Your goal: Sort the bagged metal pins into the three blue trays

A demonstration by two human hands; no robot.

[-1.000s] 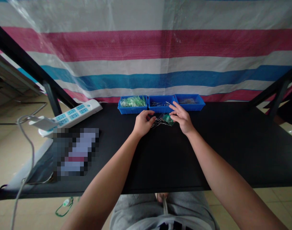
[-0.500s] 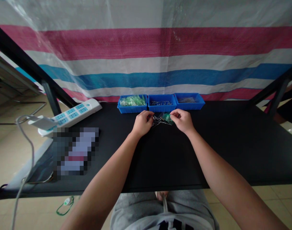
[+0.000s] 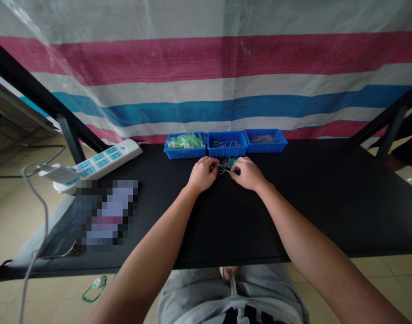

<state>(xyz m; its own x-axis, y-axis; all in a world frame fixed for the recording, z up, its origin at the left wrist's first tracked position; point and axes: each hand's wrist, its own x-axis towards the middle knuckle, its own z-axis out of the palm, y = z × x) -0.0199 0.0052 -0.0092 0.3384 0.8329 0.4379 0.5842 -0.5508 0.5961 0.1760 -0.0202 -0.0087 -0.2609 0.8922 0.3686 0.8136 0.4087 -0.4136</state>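
A small pile of thin shiny metal rods [image 3: 223, 168] lies on the black table between my hands; they look like screws or pins, too small to tell. My left hand [image 3: 203, 174] is closed at the pile's left side, thumb and fingers pinched together, and what they hold is hidden. From the right, my right hand [image 3: 246, 173] reaches in with its fingertips pinched on one of the metal rods. Behind those fingers shows a green piece [image 3: 232, 160] with clear plastic about it, partly covered by the hand.
Behind my hands stand three blue bins in a row: the left bin [image 3: 185, 153] with green plastic packets, the middle bin [image 3: 228, 150] with metal pieces, the right bin [image 3: 266, 146] with thin pieces. A power strip [image 3: 101, 162] and a blurred-out object [image 3: 107, 213] lie left.
My right hand has moved left and slightly nearer to me, from the green piece to the metal rods. My left hand stays at the pile's left side.
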